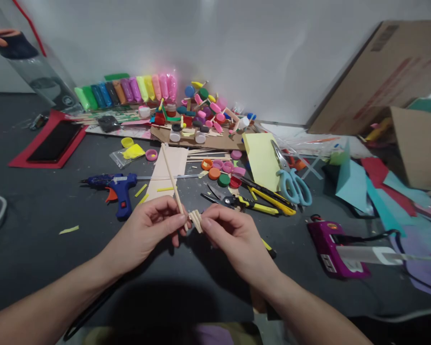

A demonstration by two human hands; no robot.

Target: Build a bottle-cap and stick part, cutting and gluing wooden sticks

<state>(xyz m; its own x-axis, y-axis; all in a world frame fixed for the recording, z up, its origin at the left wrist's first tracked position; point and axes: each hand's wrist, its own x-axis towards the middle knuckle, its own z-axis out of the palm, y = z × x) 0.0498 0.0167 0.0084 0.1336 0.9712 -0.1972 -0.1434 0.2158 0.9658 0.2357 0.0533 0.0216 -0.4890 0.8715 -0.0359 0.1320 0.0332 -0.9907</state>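
Note:
My left hand (158,225) pinches a long thin wooden stick (172,176), which slants up and away over a pale paper strip. Between my fingertips is a small bundle of short wooden stick pieces (196,221); my right hand (230,232) grips it from the right side. The stick's lower end is close beside the bundle; whether they touch I cannot tell. Just beyond my hands lie yellow-and-black pliers (251,205) and a yellow utility knife (273,199). Left of them rests a blue glue gun (120,187) with a clear glue stick in it.
Light-blue scissors (290,179) lie on yellow paper (260,158). Coloured bottle caps (214,173) sit mid-table. Behind stand clay packets (129,88) and small colourful models on cardboard (215,139). A phone (55,141) lies left; a purple corded device (335,249) and paper scraps lie right.

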